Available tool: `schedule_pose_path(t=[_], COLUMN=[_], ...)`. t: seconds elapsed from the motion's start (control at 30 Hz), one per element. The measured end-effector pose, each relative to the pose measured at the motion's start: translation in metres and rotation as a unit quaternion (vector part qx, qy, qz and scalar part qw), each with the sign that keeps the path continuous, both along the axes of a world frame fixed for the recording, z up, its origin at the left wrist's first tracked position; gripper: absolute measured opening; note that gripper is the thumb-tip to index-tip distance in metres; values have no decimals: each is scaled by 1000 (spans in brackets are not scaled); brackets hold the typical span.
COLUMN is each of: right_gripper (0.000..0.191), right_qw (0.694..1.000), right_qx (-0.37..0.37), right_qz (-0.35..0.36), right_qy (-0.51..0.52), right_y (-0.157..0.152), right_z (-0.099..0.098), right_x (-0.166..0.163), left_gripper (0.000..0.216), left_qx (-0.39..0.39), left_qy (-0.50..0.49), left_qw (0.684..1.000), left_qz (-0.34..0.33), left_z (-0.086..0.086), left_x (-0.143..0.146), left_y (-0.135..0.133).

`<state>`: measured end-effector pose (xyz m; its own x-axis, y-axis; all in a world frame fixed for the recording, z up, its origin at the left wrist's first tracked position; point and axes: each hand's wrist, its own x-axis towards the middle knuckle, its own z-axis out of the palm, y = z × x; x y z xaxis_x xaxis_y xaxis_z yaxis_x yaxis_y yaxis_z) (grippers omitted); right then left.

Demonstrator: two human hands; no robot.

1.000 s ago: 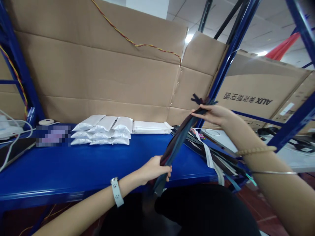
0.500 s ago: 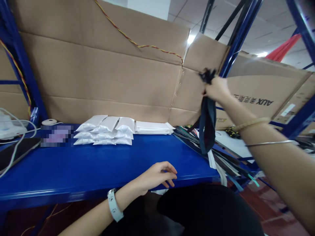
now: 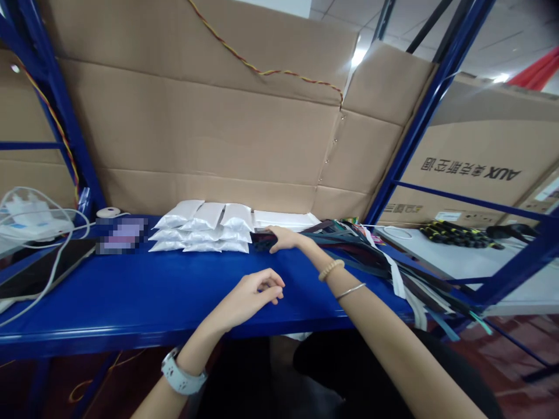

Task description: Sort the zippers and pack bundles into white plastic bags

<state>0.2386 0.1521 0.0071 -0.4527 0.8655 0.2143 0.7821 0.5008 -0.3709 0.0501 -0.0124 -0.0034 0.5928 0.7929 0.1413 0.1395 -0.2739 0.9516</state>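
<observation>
Shelf (image 3: 131, 297) glossy blue, packets (image 3: 201, 233) white, cardboard (image 3: 196, 134) tan. Wire (image 3: 262, 73) red-yellow twist. Zippers (image 3: 371, 256) black and dark teal, some white tape. Watch strap (image 3: 181, 378) white, dark spots. Bundle (image 3: 458, 235) black, yellow bands.

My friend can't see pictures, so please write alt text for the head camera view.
A right hand touches a dark strip beside stacked white packets on a blue shelf. The curled left hand is nearer the front edge, and more dark strips lie heaped to the right.

White wristwatch (image 3: 183, 372) left; wooden beads (image 3: 331, 270), silver bangle (image 3: 350, 291) right.
</observation>
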Motion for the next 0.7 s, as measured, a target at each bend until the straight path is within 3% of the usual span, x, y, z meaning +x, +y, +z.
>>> schedule_pose_path(t=[0.1, 0.33, 0.47, 0.7], right_gripper=[60, 10, 12, 11], right_qw=[999, 993, 993, 979], right_qx=[21, 96, 108, 138], right_qz=[36, 62, 38, 44], right_qy=[-11, -20, 24, 142], right_y=[-3, -11, -16, -48], right_z=[7, -17, -24, -14], right_x=[15, 12, 13, 25], left_gripper=[19, 20, 18, 18], left_qx=[49, 79, 94, 93], left_qy=[45, 41, 37, 42], left_qw=[998, 991, 984, 977], left_qz=[19, 101, 149, 190], left_z=[0, -7, -11, -14], left_x=[-12, -25, -23, -16], left_y=[3, 12, 16, 19])
